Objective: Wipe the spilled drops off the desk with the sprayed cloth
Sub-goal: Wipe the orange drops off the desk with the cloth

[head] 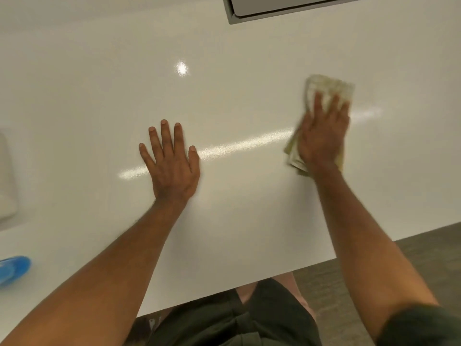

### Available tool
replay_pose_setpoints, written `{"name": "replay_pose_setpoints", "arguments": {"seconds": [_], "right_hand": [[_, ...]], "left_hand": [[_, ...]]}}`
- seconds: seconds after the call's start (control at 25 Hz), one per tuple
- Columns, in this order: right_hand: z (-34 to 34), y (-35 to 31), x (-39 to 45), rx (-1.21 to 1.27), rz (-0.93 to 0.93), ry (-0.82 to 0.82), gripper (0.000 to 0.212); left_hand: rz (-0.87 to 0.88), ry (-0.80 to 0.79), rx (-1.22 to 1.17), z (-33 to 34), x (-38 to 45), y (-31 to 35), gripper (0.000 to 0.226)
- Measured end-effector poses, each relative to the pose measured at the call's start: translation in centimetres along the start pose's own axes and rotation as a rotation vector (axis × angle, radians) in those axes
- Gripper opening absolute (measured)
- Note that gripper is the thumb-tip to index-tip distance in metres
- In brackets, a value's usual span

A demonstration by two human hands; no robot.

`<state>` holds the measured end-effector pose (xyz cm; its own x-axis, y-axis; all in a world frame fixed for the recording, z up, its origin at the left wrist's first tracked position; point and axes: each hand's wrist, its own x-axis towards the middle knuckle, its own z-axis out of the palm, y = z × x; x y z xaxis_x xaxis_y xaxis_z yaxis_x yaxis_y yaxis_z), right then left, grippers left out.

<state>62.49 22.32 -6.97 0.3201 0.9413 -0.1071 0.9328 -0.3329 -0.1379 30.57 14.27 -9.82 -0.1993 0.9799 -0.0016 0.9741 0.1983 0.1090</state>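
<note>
- A folded, pale yellow-green cloth lies flat on the right side of a glossy white desk, its edges blurred; it sticks out beyond the fingertips and behind the heel of the hand that covers it.
- The right hand presses palm-down on the cloth, fingers spread and extended over it, pinning it to the surface rather than clenching it.
- No drops can be made out on the desk near the cloth; the only marks there are a long bright streak of reflected light and a small round glare spot farther back.
- The left hand rests flat on the bare desk near the centre, fingers splayed, holding nothing and well apart from the cloth.
- At the left edge of the view, a blue translucent object, only partly visible, sits on the desk near the front edge.
- A grey-framed panel occupies the far side of the desk at the top.
- Below the desk's front edge are the person's dark clothing and a wood-grain floor.
</note>
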Motion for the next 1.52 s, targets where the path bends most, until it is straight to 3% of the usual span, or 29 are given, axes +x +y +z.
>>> {"name": "replay_pose_setpoints", "arguments": {"seconds": [0.16, 0.24, 0.32, 0.4, 0.52, 0.6, 0.76, 0.88, 1.0, 1.08, 1.16, 1.28, 1.36, 1.52], "right_hand": [[1.7, -10.5, -6.7, 0.043, -0.355, -0.004, 0.058], [2.6, -9.9, -14.1, 0.067, -0.554, -0.066, 0.058], [3.0, -4.7, -19.5, 0.046, -0.638, -0.167, 0.059], [2.4, 1.6, -20.0, 0.008, -0.588, -0.195, 0.059], [0.7, 6.6, -13.2, 0.020, -0.267, -0.103, 0.057], [-0.2, 6.7, -6.3, 0.019, -0.118, -0.004, 0.057], [-1.0, 1.0, 5.9, 0.009, -0.009, 0.016, 0.061], [0.0, -9.1, 8.1, -0.011, -0.118, 0.004, 0.063], [1.2, -18.8, 2.9, 0.013, -0.434, -0.049, 0.061], [1.9, -20.2, -3.0, 0.028, -0.650, -0.125, 0.060], [2.3, -16.3, -8.3, 0.069, -0.750, -0.147, 0.058], [2.2, -5.6, -11.8, 0.049, -0.699, -0.118, 0.057], [1.4, -0.5, -9.9, 0.024, -0.571, -0.098, 0.056], [0.1, -2.5, -1.2, 0.008, -0.334, -0.027, 0.057]], "left_hand": [[-0.001, -0.008, -0.017, -0.6, 0.0, 0.1, 0.061], [0.005, -0.006, -0.031, -0.5, 0.0, 0.0, 0.061], [0.008, -0.007, -0.032, -0.3, -0.1, -0.1, 0.062], [-0.004, -0.006, -0.027, -0.1, 0.0, -0.1, 0.063], [-0.008, -0.011, -0.017, 0.1, 0.0, 0.0, 0.066], [-0.008, -0.006, -0.013, 0.3, 0.0, 0.0, 0.067], [-0.002, 0.004, 0.013, 0.3, 0.1, -0.1, 0.066], [0.014, 0.014, 0.035, 0.4, 0.1, 0.1, 0.066], [0.026, 0.017, 0.033, 0.1, 0.2, 0.0, 0.064], [0.023, 0.017, -0.046, -0.6, 0.2, -0.2, 0.062], [-0.010, 0.050, -0.209, -1.6, -0.1, 0.1, 0.063], [-0.036, 0.058, -0.445, -3.1, -0.6, -0.9, 0.062], [-0.028, 0.063, -0.309, -3.4, -1.4, -4.2, 0.061], [-0.203, 0.052, -0.040, -3.2, -3.5, -11.2, 0.065]]}}
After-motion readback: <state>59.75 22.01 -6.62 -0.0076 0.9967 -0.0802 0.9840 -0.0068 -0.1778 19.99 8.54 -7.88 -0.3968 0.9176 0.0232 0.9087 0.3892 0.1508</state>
